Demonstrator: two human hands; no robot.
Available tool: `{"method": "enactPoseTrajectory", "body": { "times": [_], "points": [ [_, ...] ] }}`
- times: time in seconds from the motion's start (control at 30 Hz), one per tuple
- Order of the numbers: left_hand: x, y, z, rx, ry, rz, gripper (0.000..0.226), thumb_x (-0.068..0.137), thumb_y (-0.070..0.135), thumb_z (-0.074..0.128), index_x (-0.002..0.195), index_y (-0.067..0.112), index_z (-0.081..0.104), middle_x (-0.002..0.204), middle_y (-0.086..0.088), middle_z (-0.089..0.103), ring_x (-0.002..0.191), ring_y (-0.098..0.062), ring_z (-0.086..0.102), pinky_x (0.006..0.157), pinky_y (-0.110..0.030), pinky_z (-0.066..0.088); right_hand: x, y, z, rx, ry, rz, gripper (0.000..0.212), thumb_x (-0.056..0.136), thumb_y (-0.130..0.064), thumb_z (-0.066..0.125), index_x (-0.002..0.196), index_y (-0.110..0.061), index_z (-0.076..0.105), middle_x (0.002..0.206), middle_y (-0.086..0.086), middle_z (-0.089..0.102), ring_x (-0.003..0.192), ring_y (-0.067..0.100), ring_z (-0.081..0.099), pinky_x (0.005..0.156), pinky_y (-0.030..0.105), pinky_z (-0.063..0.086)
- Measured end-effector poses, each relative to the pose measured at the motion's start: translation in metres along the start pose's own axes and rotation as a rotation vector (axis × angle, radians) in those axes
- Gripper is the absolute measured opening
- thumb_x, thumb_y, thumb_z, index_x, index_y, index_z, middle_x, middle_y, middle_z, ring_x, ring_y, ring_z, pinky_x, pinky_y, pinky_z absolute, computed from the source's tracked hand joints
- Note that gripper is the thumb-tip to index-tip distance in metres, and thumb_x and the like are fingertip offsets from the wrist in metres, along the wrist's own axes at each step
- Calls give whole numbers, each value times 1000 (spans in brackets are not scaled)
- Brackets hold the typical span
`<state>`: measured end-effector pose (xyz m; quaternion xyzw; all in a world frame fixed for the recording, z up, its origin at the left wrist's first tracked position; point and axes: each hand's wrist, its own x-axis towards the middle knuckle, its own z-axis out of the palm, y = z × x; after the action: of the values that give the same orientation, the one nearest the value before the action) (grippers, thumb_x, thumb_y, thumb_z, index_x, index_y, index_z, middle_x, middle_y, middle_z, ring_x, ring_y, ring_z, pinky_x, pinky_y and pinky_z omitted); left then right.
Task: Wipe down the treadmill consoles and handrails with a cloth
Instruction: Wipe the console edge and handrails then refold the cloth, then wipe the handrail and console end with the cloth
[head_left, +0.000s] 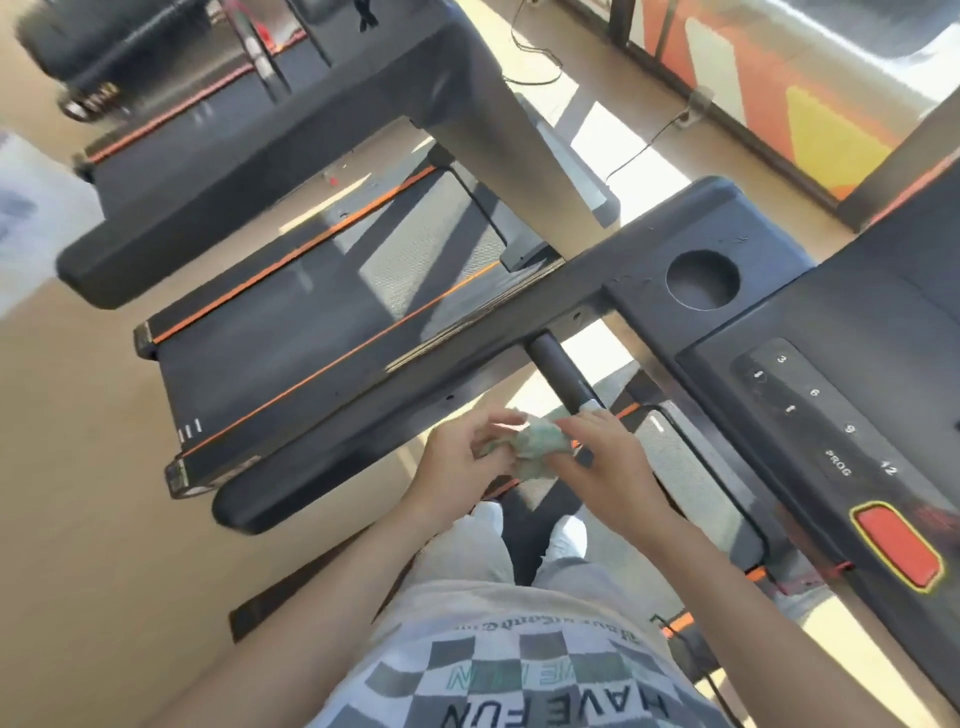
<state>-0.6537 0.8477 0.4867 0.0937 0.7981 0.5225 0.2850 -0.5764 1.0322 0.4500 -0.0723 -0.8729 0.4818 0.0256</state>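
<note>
- Crumpled pale-green cloth (530, 449), pinched between left hand (460, 467) and right hand (608, 462), fingers curled, near handrail (363, 415).
- Cloth partly hidden behind fingers; console (831, 410) cropped right.

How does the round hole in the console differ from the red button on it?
The round hole is black, circular and sunk in; the red button is oblong with a yellow outline. The hole lies higher in the view than the button. Both are on the console.

We only catch a scrap of cloth (530, 449). The console (831, 410) is cut off on the right, far treadmill (171, 140) is just blur.
</note>
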Motion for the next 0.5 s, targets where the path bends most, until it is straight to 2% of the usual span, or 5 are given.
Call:
{"method": "enactPoseTrajectory", "body": {
  "times": [0.1, 0.2, 0.27, 0.43, 0.5],
  "points": [
    [-7, -11, -21, 94, 82, -27, 16, 91, 14, 77, 106, 19, 78, 90, 8, 78, 85, -8, 74, 75, -36, 63, 8, -20, 3, 248, -66, 142, 8, 93, -23, 71, 85, -21, 70, 80, -10, 64, 84, 16, 60, 70, 21, 48],
    [-12, -18, -41, 127, 145, -17, 11, 90, 22, 78, 91, 32, 78, 79, 12, 75, 72, -6, 69, 64, -38, 59, 16, -32, 12, 614, -36, 292, 22, 87, -11, 77, 85, -5, 56, 87, 7, 68, 84, 22, 66, 73, 38, 55],
    [-14, -26, -55, 119, 169, -16, 17, 91, 23, 76, 84, 38, 75, 80, 12, 76, 78, -12, 72, 71, -43, 61, 23, -34, 19, 726, -13, 361, 26, 84, -10, 77, 82, -8, 52, 86, 13, 61, 86, 25, 62, 76, 43, 49],
    [-25, -43, -100, 169, 212, 7, 7, 93, 31, 73, 87, 31, 76, 83, 14, 76, 82, -12, 73, 79, -45, 58, 41, -56, 43, 566, 36, 367, 15, 89, -9, 76, 86, -22, 69, 83, 14, 61, 80, 19, 60, 76, 40, 51],
    [-29, -48, -118, 207, 224, 10, 13, 93, 40, 69, 88, 29, 75, 80, 13, 76, 79, -14, 72, 77, -44, 57, 52, -67, 56, 401, 56, 298, 14, 87, -13, 77, 84, -25, 70, 81, 1, 65, 76, 15, 60, 74, 37, 53]
  ]
}}
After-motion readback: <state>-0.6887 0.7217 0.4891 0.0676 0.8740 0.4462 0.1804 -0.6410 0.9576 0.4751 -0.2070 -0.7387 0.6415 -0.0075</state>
